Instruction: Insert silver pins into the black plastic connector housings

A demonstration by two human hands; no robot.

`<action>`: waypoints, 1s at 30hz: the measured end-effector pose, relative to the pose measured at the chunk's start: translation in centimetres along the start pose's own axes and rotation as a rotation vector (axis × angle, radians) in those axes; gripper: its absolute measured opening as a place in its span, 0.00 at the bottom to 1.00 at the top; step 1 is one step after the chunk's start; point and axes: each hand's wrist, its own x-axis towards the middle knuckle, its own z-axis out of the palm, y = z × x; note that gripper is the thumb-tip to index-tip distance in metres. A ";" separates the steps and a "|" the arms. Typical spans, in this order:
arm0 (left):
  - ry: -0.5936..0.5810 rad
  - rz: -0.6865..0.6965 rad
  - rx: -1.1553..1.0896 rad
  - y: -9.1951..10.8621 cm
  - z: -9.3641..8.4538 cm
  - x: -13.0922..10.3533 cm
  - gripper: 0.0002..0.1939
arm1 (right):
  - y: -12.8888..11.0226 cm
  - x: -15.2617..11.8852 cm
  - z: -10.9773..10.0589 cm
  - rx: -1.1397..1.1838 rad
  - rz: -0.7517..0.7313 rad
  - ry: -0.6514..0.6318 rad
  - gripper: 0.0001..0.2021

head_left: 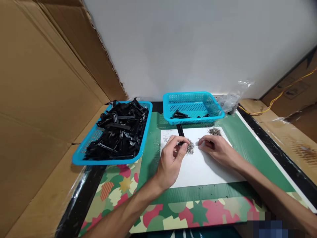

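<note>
My left hand (172, 162) is closed around a slim black plastic part (180, 130), which sticks out beyond the fingers toward the far basket. Just beside these fingertips lies a pile of tiny metal pieces (190, 147) on a white sheet (198, 172). On the other side of the pile, my right hand (215, 148) pinches a thin pointed tool (201, 139), its tip facing left; it looks like tweezers, but most of it is hidden in the fingers. A second pile of small metal pieces (215, 132) lies behind the right hand.
At left a blue basket (146, 138) is heaped with black plastic parts (119, 129). Another blue basket (195, 96) at the back holds a few black parts (180, 114). Crumpled clear plastic (230, 100) sits beside it. Cardboard walls (49, 66) flank the green mat (151, 165).
</note>
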 end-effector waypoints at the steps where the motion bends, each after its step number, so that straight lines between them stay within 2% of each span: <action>1: 0.001 0.011 0.006 0.0 0.0 0.0 0.13 | 0.1 0.2 0.1 0.011 -0.001 -0.004 0.09; 10: -0.023 0.034 0.094 -0.5 -0.2 0.1 0.03 | 0.9 0.8 0.7 -0.021 -0.085 -0.072 0.09; 17: -0.036 0.047 0.144 -0.5 -0.3 0.3 0.03 | -0.3 1.0 -1.0 0.342 -0.124 -0.184 0.16; 23: -0.053 0.044 0.181 -0.6 -0.4 0.3 0.03 | 0.7 1.5 -0.9 0.044 -0.048 -0.049 0.10; 30: -0.108 0.029 0.193 -0.7 -0.5 0.1 0.04 | 1.0 1.4 0.5 0.008 -0.012 -0.049 0.08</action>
